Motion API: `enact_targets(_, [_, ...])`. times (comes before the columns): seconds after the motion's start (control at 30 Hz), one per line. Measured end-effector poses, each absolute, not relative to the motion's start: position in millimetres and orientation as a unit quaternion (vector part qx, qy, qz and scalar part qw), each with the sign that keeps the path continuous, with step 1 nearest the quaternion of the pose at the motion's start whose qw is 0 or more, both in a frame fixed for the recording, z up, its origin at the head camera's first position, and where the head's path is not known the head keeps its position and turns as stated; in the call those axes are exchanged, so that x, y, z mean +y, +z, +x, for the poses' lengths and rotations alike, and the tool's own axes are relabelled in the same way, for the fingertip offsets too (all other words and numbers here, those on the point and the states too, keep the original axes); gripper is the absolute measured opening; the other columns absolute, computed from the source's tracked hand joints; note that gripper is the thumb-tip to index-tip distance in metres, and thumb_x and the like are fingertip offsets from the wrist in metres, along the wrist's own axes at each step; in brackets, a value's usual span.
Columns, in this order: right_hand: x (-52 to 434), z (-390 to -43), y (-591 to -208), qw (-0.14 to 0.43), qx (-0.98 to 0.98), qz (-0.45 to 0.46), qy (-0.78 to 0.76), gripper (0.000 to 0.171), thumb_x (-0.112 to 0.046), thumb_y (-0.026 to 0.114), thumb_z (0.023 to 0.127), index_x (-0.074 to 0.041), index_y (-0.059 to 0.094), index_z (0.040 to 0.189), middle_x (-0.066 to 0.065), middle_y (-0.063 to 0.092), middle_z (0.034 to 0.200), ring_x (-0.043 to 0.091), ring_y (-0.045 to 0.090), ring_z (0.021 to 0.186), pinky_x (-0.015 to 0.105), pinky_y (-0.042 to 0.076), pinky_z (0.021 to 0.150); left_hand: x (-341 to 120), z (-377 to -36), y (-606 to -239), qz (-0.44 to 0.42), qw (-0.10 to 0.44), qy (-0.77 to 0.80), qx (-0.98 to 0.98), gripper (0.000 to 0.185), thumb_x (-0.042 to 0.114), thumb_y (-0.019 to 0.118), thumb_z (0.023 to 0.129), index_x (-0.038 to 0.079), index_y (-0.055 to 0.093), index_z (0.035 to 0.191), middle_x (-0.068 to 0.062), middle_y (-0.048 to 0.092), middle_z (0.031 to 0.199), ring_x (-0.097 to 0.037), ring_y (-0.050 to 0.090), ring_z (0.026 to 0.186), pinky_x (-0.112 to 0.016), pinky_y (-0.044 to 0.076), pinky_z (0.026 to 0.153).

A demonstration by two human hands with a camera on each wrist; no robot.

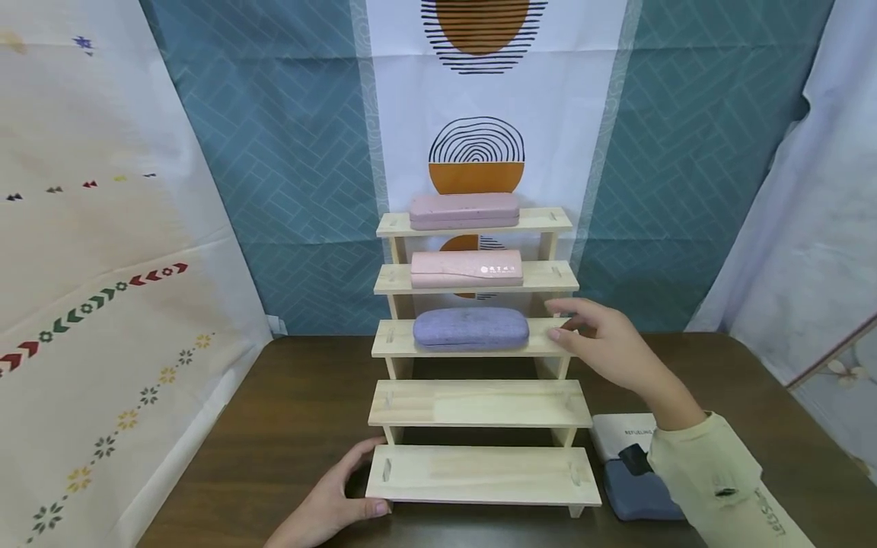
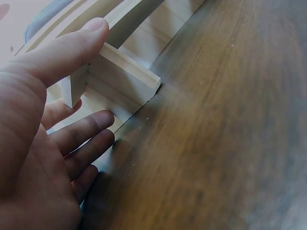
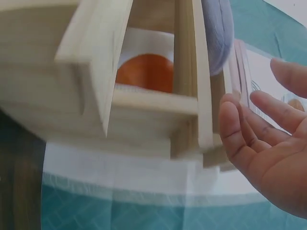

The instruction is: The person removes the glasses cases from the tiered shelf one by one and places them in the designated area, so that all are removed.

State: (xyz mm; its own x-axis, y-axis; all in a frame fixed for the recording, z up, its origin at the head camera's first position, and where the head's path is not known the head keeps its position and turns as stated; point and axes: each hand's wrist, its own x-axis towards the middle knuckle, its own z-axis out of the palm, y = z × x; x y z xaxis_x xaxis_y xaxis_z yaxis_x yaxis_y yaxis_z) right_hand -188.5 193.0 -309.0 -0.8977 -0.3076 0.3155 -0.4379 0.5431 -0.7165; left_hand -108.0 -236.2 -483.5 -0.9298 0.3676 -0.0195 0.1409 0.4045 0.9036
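My left hand [image 1: 336,498] rests open against the rack's [image 1: 479,403] bottom-left corner. My right hand [image 1: 603,342], fingers relaxed, touches the middle step's right end, just right of the blue case [image 1: 470,329].

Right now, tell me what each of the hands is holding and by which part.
Neither grips anything. The left hand rests open against the wooden stepped rack at its bottom-left corner; the right hand touches the third step's right end.
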Motion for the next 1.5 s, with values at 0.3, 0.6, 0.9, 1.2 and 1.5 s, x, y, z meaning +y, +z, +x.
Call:
enact_targets(0.3, [173.0, -212.0, -309.2, 0.03, -0.881, 0.226, 0.415, 0.06, -0.032, 0.073, 0.095, -0.007, 0.052, 0.146, 0.016, 0.058, 0.137, 0.031, 0.06, 0.11, 0.042, 0.052, 0.079, -233.6, -108.4, -485.0, 0.157, 0.113, 0.53, 0.826, 0.077, 0.022, 0.084, 0.085, 0.031, 0.043, 0.149, 0.0, 0.054, 0.138, -0.025, 0.044, 0.128, -0.042, 0.035, 0.101])
enact_targets(0.6, [161.5, -222.7, -303.2, 0.013, -0.895, 0.246, 0.373, 0.063, -0.033, 0.076, 0.092, -0.003, 0.054, 0.144, 0.017, 0.062, 0.128, 0.029, 0.063, 0.101, 0.043, 0.053, 0.08, -230.7, -107.4, -482.7, 0.159, 0.107, 0.529, 0.827, 0.078, 0.022, 0.085, 0.084, 0.033, 0.043, 0.149, 0.0, 0.054, 0.137, -0.027, 0.044, 0.127, -0.046, 0.034, 0.101])
enact_targets(0.9, [160.4, -226.5, -305.0, -0.006, -0.894, 0.269, 0.359, 0.069, -0.031, 0.081, 0.088, -0.001, 0.053, 0.144, 0.017, 0.061, 0.124, 0.027, 0.061, 0.098, 0.04, 0.052, 0.081, -230.2, -107.2, -482.0, 0.159, 0.11, 0.527, 0.828, 0.078, 0.023, 0.085, 0.084, 0.032, 0.043, 0.149, 0.0, 0.054, 0.138, -0.027, 0.043, 0.129, -0.047, 0.033, 0.102])
enact_targets(1.2, [156.0, -227.9, -307.1, -0.032, -0.889, 0.266, 0.371, 0.082, -0.026, 0.084, 0.085, 0.002, 0.042, 0.15, 0.02, 0.054, 0.133, 0.03, 0.058, 0.106, 0.043, 0.051, 0.088, -233.6, -106.8, -482.6, 0.156, 0.1, 0.523, 0.832, 0.079, 0.023, 0.086, 0.083, 0.033, 0.043, 0.148, 0.002, 0.055, 0.137, -0.024, 0.045, 0.128, -0.04, 0.034, 0.102])
enact_targets(1.5, [163.5, -225.9, -311.8, -0.018, -0.86, 0.24, 0.449, 0.067, -0.027, 0.086, 0.083, -0.003, 0.055, 0.138, 0.016, 0.06, 0.118, 0.029, 0.06, 0.095, 0.039, 0.052, 0.077, -235.8, -106.6, -482.8, 0.154, 0.101, 0.525, 0.831, 0.078, 0.023, 0.085, 0.083, 0.031, 0.043, 0.149, 0.001, 0.054, 0.138, -0.027, 0.044, 0.129, -0.048, 0.033, 0.102])
